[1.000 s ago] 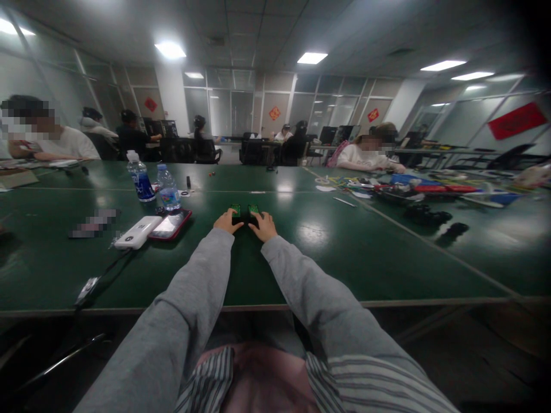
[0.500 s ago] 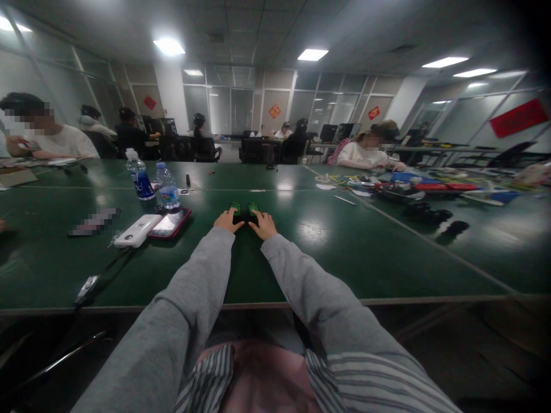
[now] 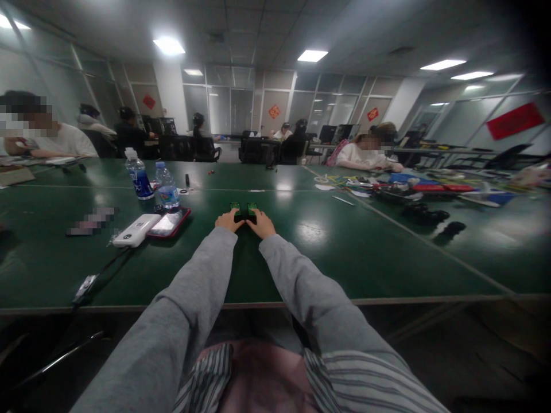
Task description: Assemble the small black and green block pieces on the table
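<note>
My left hand (image 3: 228, 221) lies on the green tabletop, its fingers closed round the side of a small black-and-green block (image 3: 235, 210). Beside it my right hand (image 3: 263, 224) grips a second, similar black-and-green block (image 3: 252, 210). Both blocks show a green upper face with fine detail and a black lower part; their exact kind is too small to make out. They stand side by side with a narrow dark gap between them, and the tips of my thumbs nearly meet in front. My fingers hide the outer sides of the blocks.
Left of my hands are a white power bank (image 3: 136, 230) with a cable, a red-edged phone (image 3: 170, 222) and two water bottles (image 3: 167, 186). A pen (image 3: 343, 201) and a heap of cables (image 3: 350, 180) lie to the right. Other people sit around the table.
My hands have drawn slightly closer together. The thumbs have come inward, and the right block has shifted a little to the left.
</note>
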A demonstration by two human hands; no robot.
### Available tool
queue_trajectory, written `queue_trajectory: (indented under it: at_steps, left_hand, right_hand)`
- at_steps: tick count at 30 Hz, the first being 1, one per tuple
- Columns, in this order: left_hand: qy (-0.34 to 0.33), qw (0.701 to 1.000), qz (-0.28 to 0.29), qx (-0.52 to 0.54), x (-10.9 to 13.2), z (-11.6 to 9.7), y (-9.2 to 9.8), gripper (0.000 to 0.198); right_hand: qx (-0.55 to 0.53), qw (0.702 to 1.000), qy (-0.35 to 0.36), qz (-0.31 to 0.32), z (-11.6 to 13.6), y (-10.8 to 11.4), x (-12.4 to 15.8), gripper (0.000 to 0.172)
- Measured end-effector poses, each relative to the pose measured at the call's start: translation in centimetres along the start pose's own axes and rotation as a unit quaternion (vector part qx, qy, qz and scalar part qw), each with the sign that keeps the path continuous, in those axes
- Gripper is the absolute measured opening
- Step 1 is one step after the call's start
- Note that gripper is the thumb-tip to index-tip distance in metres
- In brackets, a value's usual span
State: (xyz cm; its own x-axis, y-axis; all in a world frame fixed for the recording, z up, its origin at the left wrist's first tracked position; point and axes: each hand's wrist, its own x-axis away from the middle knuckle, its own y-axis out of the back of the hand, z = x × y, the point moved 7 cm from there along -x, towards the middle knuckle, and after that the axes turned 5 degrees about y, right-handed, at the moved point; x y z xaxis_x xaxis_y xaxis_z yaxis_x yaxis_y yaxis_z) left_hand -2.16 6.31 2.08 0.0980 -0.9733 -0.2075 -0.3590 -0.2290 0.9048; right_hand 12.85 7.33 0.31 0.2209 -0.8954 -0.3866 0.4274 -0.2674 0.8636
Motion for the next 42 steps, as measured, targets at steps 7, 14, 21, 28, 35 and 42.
queue_trajectory:
  at_steps: [7, 14, 21, 28, 35, 42]
  left_hand:
    - [0.001, 1.000, -0.013, 0.007, -0.4, 0.1, -0.5, 0.054]
    - [0.008, 1.000, -0.006, 0.026, -0.2, 0.1, -0.1, 0.053]
    - [0.004, 1.000, -0.008, -0.008, -0.6, 0.4, -0.8, 0.053]
    - [0.003, 1.000, -0.002, -0.023, -0.6, 0.6, -1.1, 0.055]
    - [0.018, 1.000, 0.005, -0.022, 0.0, 0.5, -0.6, 0.057]
    - [0.009, 1.000, 0.004, -0.009, -0.1, 0.6, -0.7, 0.057]
  right_hand:
    - [-0.013, 1.000, -0.013, -0.003, 0.2, 0.5, 0.3, 0.050]
    - [-0.016, 0.999, -0.041, -0.009, 0.3, 0.6, 0.3, 0.048]
    - [-0.028, 0.999, -0.040, -0.012, 0.0, 0.3, 0.2, 0.048]
    - [-0.068, 0.997, -0.025, -0.020, -0.4, 0.0, 0.3, 0.048]
    - [-0.098, 0.994, -0.020, -0.031, -0.9, -0.4, 0.1, 0.048]
    - [-0.152, 0.986, -0.037, -0.066, -1.8, -0.3, 0.0, 0.060]
